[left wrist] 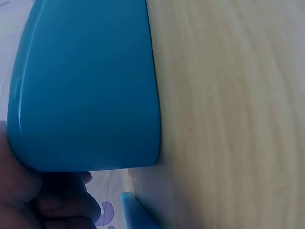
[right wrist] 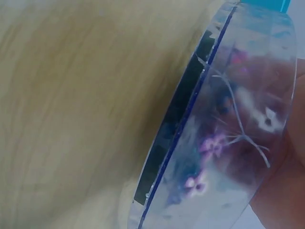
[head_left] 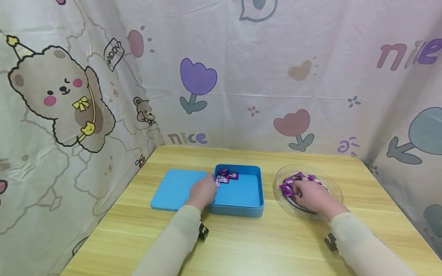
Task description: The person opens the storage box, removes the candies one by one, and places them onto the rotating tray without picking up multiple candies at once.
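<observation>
A blue rectangular box [head_left: 237,211] stands at the middle of the table, with several purple-wrapped candies [head_left: 222,179] in its far left corner. My left hand [head_left: 203,190] grips the box's left wall; in the left wrist view, its thumb and curled fingers [left wrist: 71,205] show at the box's corner. To the right, my right hand [head_left: 315,196] reaches into a clear round bowl [head_left: 340,195] holding several more purple-wrapped candies [head_left: 287,188]. Its fingertips are down among these candies. In the right wrist view, the flower-patterned bowl wall [right wrist: 238,157] blurs the fingers, so any candy between them is hidden.
A flat light-blue lid [head_left: 169,191] lies on the wooden table [head_left: 248,245], left of the box and partly behind my left hand. Patterned cloth [head_left: 235,96] hangs behind the table and along both sides.
</observation>
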The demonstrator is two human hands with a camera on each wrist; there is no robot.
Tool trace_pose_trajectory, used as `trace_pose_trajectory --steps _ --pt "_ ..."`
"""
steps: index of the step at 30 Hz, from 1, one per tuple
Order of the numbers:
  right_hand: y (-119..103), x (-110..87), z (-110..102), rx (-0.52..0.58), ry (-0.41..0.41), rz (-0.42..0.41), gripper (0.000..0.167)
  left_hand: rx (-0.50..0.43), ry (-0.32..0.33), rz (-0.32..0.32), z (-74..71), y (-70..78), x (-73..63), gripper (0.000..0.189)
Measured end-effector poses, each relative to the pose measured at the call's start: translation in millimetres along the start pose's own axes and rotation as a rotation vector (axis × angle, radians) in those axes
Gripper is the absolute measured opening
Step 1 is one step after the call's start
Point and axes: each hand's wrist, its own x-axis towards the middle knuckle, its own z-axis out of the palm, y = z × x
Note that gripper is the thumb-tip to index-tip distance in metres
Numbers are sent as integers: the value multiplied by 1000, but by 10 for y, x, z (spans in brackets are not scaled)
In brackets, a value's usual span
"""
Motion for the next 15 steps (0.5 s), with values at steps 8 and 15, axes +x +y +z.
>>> trace_pose_trajectory --steps 8,15 --pt "-28 -27 -38 -10 47 -16 18 -1 -4 -5 22 -9 30 50" --pt "-254 -1 -122 5 113 -83 12 -1 -4 -4 7 -12 17 50"
